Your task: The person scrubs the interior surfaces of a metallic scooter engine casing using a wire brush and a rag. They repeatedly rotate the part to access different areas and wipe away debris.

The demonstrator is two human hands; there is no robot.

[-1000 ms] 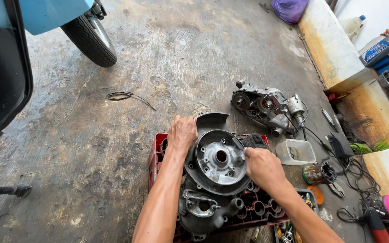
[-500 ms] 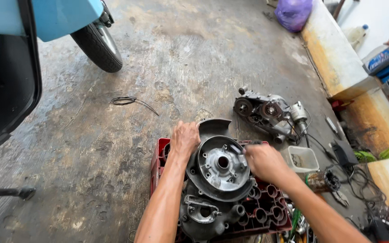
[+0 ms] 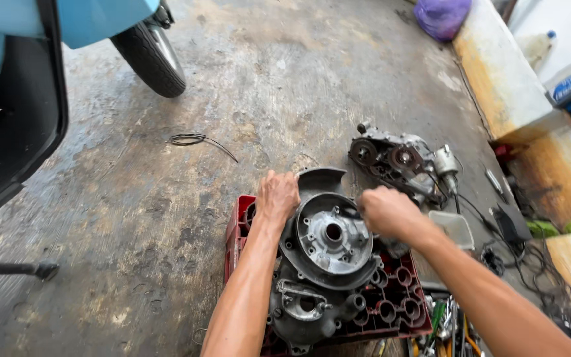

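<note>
Both hands (image 3: 328,203) grip a round, greasy cast-metal engine casing (image 3: 328,241).

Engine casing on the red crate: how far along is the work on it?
Stripped engine casing lies on the red crate; a second engine part sits aside on the floor. Left hand steadies the rim; right hand works its inner face. The casing looks grimy; how much remains is unclear.
</note>
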